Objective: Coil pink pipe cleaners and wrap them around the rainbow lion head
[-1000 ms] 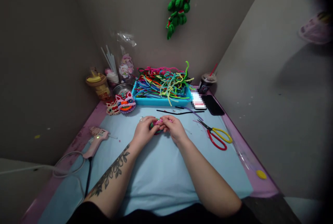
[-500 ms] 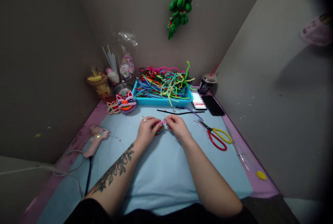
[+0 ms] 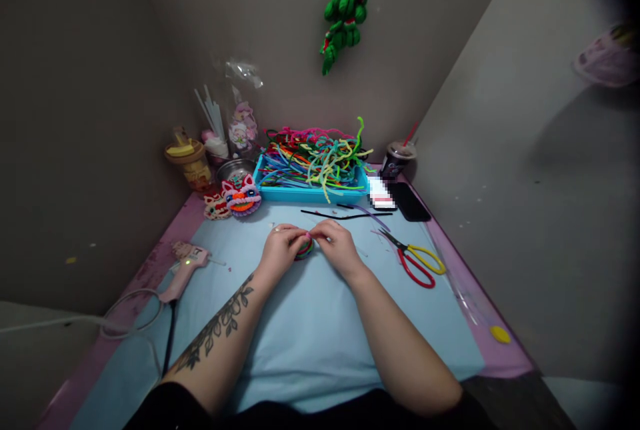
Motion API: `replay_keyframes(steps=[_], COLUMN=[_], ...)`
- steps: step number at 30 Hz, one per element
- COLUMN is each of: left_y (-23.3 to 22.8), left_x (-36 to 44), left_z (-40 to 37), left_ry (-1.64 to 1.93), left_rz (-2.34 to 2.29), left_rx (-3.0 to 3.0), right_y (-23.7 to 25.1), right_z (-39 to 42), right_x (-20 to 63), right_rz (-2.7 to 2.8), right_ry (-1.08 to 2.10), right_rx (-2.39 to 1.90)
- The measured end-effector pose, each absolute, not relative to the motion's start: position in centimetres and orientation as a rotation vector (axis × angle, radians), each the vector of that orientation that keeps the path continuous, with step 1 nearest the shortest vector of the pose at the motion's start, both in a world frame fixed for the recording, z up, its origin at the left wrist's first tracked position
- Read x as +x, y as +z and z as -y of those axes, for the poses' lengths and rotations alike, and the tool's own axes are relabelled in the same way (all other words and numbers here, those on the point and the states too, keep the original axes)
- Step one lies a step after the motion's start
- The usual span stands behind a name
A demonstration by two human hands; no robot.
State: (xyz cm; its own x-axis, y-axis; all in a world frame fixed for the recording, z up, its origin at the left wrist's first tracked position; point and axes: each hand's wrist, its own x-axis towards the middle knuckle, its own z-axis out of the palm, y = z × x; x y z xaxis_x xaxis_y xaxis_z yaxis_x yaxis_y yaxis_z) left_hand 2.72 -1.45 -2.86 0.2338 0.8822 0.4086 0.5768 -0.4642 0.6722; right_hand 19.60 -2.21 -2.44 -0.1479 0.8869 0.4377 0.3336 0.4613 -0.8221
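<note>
The left hand (image 3: 281, 248), nearer, clamps its fingers on the pink-topped round red-and-green chenille piece (image 3: 305, 251) toward their six o'clock, long axis unclear; the right hand (image 3: 340, 247) pinches fingertips together, contents hidden.

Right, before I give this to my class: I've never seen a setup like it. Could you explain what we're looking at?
There is no machine arm here, just one person's bare hands. The only camera is worn on the head, looking forward and down. The left hand pinches a small pink fuzzy piece above a round multicoloured bundle; the right hand has its fingertips right beside it, its exact grip too small to see. Beneath lies a light blue cloth. Behind the hands, a bright blue rectangular tray holds colourful fuzzy stems. On the person's right lie metal scissors with red and yellow handles; on the left, a pale pink glue gun and a pink-and-orange fuzzy animal head.
</note>
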Motion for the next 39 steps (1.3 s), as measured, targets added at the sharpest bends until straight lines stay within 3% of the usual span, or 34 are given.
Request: replay_keyframes(steps=[10, 33, 39], left_y=[-2.4, -2.6, -2.3], left_x=[2.8, 2.4, 2.3], left_z=[1.9, 1.7, 1.7], left_ry=[1.065, 1.092, 1.062], left_rz=[-1.401, -1.338, -1.351], left_rx=[2.252, 2.225, 2.258], right_y=[-2.3, -2.4, -2.4], right_z=[2.2, 2.0, 1.7], right_x=[19.2, 19.0, 20.2], right_rz=[1.457, 1.319, 1.254], right_ry=[1.046, 1.22, 1.272], right_rx=[-1.236, -1.138, -1.303])
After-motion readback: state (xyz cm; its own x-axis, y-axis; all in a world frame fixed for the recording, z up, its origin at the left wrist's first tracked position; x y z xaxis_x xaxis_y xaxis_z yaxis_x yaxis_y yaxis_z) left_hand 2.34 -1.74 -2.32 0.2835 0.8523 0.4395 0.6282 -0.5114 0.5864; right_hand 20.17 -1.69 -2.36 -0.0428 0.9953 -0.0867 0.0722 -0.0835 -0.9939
